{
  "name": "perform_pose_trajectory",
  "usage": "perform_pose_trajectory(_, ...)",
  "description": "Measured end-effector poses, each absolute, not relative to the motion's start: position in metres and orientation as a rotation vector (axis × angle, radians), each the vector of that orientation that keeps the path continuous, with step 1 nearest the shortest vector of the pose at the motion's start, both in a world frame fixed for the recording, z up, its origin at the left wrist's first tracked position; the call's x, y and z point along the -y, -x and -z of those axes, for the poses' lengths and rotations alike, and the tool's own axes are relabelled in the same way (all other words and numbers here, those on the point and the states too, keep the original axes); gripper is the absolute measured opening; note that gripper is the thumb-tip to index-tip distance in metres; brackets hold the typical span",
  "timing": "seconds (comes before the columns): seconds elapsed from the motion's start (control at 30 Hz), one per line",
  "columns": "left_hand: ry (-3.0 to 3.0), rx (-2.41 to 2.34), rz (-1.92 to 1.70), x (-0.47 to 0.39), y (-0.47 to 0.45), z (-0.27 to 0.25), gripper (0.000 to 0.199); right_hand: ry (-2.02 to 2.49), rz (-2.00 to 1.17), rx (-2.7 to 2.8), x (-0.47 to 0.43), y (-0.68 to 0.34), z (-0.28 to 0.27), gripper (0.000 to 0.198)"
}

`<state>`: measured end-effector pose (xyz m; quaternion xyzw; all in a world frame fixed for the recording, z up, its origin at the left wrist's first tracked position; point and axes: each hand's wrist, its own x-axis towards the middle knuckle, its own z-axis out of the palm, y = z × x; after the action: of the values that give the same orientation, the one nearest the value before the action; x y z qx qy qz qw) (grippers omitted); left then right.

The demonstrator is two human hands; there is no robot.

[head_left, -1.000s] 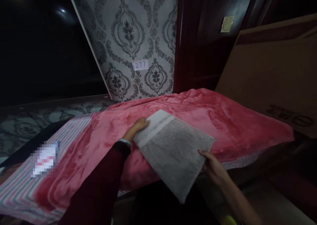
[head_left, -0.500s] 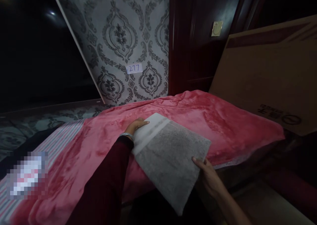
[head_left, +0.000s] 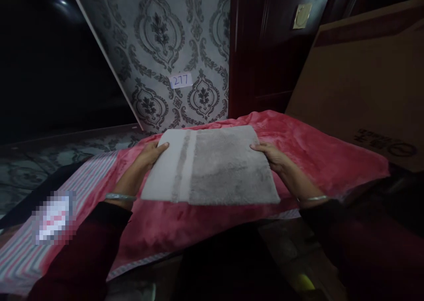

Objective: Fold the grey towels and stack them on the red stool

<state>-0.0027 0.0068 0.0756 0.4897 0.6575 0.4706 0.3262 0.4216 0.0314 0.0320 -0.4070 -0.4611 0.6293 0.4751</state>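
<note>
A folded grey towel point(head_left: 228, 168) with a pale band and a grey stripe at its left end is stretched flat between my hands, over a pink blanket point(head_left: 159, 230). My left hand point(head_left: 149, 156) grips its left edge, thumb on top and the other fingers hidden beneath. At the right edge my right hand point(head_left: 270, 154) pinches it the same way. Whether the towel touches the blanket below, I cannot tell.
A striped cloth point(head_left: 94, 173) lies left of the blanket, with a blurred-out item point(head_left: 54, 217) on it. At the left stands a large dark screen point(head_left: 59, 71). A cardboard box point(head_left: 364, 80) leans at the right. A paper marked 277 point(head_left: 180, 80) is on the patterned wall.
The towel has turned from a slant to lie level and moved farther forward. My right hand has gone up along with it, and my left hand has shifted left.
</note>
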Motion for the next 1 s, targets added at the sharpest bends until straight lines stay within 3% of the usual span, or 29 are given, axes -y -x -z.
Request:
perform_pose_trajectory(0.27,-1.185,-2.135,-0.974,0.020,-0.003,0.011,0.025,1.409,-1.331,1.287,-0.055,-0.386,0.036,0.030)
perform_pose_trajectory(0.53,-1.647,-2.305,-0.876,0.005,-0.003,-0.023,0.038,1.551,-0.694,1.774,-0.058,-0.359,0.000,0.056)
perform_pose_trajectory(0.67,-2.189,-2.230,-0.525,-0.012,-0.054,-0.021,0.055,1.336,-0.484,2.232,-0.056,-0.283,-0.015,0.063)
perform_pose_trajectory(0.8,-2.315,-2.244,-0.182,-0.011,-0.082,0.007,0.059,1.358,-0.252,2.485,-0.048,-0.238,0.004,0.062)
perform_pose_trajectory(1.0,-2.347,-2.258,-0.107,-0.009,-0.076,0.024,0.060,1.434,-0.179,2.485,-0.053,-0.252,0.028,0.063)
